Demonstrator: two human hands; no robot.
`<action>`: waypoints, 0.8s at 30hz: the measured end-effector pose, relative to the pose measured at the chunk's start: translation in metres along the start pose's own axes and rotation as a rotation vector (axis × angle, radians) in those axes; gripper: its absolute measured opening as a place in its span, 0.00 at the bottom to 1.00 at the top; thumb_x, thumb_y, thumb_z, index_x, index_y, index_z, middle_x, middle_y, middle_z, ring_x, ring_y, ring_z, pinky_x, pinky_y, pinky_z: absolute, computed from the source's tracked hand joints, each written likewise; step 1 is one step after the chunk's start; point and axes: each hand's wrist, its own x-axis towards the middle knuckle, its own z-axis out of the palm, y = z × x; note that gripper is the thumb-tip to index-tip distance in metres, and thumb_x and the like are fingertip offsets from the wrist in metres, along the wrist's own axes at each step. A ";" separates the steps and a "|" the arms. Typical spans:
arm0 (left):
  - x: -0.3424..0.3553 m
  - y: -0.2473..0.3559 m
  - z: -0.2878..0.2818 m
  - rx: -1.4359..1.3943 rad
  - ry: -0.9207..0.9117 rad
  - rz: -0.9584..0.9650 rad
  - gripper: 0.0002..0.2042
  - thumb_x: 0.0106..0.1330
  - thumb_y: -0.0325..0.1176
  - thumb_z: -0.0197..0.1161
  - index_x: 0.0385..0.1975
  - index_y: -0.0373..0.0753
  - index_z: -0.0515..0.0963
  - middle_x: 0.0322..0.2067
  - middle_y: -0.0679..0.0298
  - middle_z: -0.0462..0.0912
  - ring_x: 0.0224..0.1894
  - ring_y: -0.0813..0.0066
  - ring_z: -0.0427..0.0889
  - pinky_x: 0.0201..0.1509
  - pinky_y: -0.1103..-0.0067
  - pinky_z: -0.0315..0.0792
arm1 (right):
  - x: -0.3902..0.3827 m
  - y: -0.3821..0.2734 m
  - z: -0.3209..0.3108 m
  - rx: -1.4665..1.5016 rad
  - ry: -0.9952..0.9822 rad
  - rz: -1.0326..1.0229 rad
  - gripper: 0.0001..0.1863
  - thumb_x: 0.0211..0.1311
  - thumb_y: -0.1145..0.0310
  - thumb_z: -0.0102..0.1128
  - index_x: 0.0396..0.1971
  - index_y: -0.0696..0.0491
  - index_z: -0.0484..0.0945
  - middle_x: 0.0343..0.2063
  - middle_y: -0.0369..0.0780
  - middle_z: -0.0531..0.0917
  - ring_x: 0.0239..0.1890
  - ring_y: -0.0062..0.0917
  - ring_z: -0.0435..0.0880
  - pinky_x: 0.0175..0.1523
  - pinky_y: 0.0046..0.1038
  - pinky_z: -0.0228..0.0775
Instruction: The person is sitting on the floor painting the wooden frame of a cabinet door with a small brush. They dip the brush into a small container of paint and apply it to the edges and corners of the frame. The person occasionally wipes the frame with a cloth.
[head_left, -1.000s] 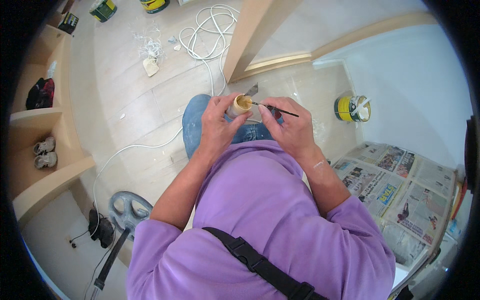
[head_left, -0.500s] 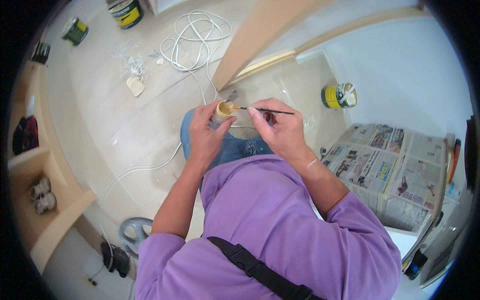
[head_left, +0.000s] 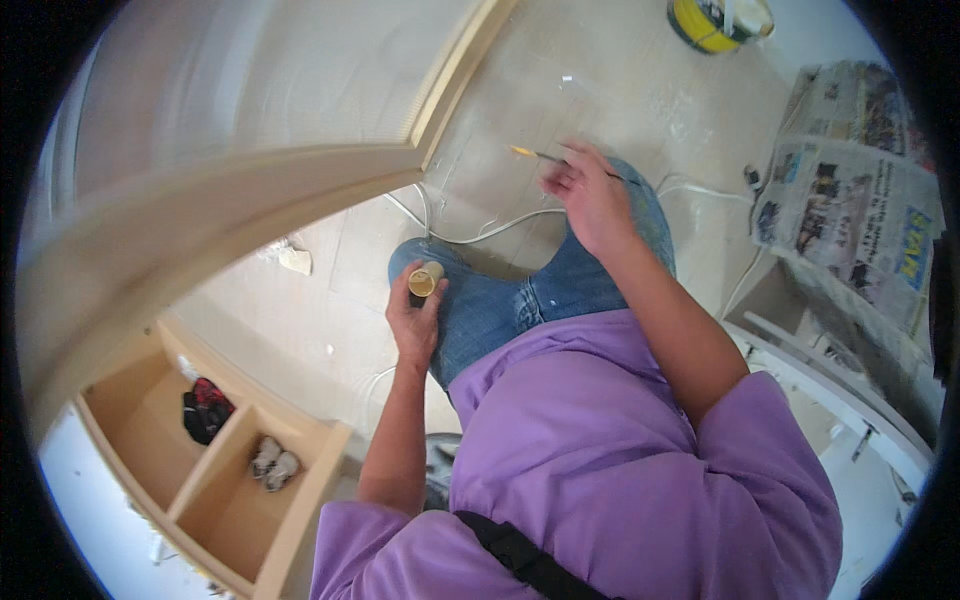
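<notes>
My left hand (head_left: 413,318) is wrapped round a small open jar (head_left: 426,278) by my left knee. Its mouth faces up and shows tan, paint-like stuff inside. In my right hand (head_left: 592,200), above my right knee, is a thin paintbrush (head_left: 545,155) with a dark handle. The brush's yellowish tip points left toward the wooden panel (head_left: 420,155), apart from it. Jar and brush are well apart. My right fingers are slightly blurred, but they are closed on the handle.
A white cable (head_left: 470,240) crosses the floor beyond my knees. Lower left stands a wooden shelf unit (head_left: 215,460) holding shoes (head_left: 274,465) and a dark red bag (head_left: 207,410). A yellow and green paint can (head_left: 712,28) is far right, above newspaper-covered furniture (head_left: 840,200).
The brush has come out of the jar and moved right. The jar has lowered toward my left knee. My view has swung, and the wooden panel fills the upper left.
</notes>
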 end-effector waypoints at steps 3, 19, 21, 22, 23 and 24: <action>0.018 0.007 0.012 0.028 -0.059 -0.075 0.22 0.69 0.26 0.75 0.61 0.34 0.79 0.56 0.57 0.86 0.59 0.67 0.84 0.67 0.72 0.75 | 0.067 0.046 0.018 0.175 0.017 0.185 0.12 0.72 0.66 0.63 0.50 0.54 0.80 0.38 0.42 0.86 0.42 0.27 0.86 0.55 0.34 0.79; 0.054 0.017 0.034 0.368 -0.153 -0.083 0.22 0.68 0.33 0.77 0.60 0.40 0.79 0.50 0.52 0.87 0.53 0.52 0.85 0.58 0.64 0.79 | 0.118 0.205 0.007 0.038 0.134 0.267 0.09 0.64 0.65 0.71 0.36 0.53 0.81 0.34 0.38 0.89 0.40 0.22 0.82 0.55 0.29 0.70; 0.053 0.018 0.035 0.360 -0.152 -0.091 0.22 0.68 0.33 0.77 0.59 0.39 0.79 0.50 0.53 0.87 0.53 0.53 0.85 0.57 0.65 0.79 | 0.118 0.206 0.005 0.014 0.119 0.284 0.09 0.66 0.65 0.70 0.36 0.53 0.81 0.35 0.39 0.90 0.40 0.22 0.83 0.55 0.28 0.70; 0.052 0.019 0.035 0.356 -0.150 -0.096 0.22 0.68 0.33 0.77 0.59 0.39 0.79 0.50 0.53 0.87 0.53 0.53 0.85 0.57 0.65 0.79 | 0.115 0.207 0.005 0.008 0.102 0.276 0.08 0.67 0.65 0.70 0.36 0.52 0.81 0.35 0.39 0.91 0.40 0.20 0.83 0.53 0.26 0.71; 0.052 0.020 0.035 0.364 -0.154 -0.095 0.22 0.68 0.33 0.77 0.59 0.39 0.79 0.50 0.53 0.87 0.53 0.53 0.85 0.57 0.65 0.79 | 0.113 0.207 0.006 0.004 0.084 0.263 0.08 0.69 0.64 0.69 0.36 0.52 0.81 0.36 0.39 0.91 0.39 0.19 0.83 0.51 0.24 0.71; 0.052 0.020 0.035 0.372 -0.158 -0.096 0.22 0.68 0.33 0.77 0.59 0.39 0.79 0.50 0.53 0.87 0.52 0.53 0.85 0.57 0.65 0.79 | 0.112 0.207 0.008 0.010 0.090 0.269 0.08 0.69 0.64 0.69 0.36 0.52 0.81 0.36 0.39 0.91 0.39 0.19 0.83 0.51 0.24 0.71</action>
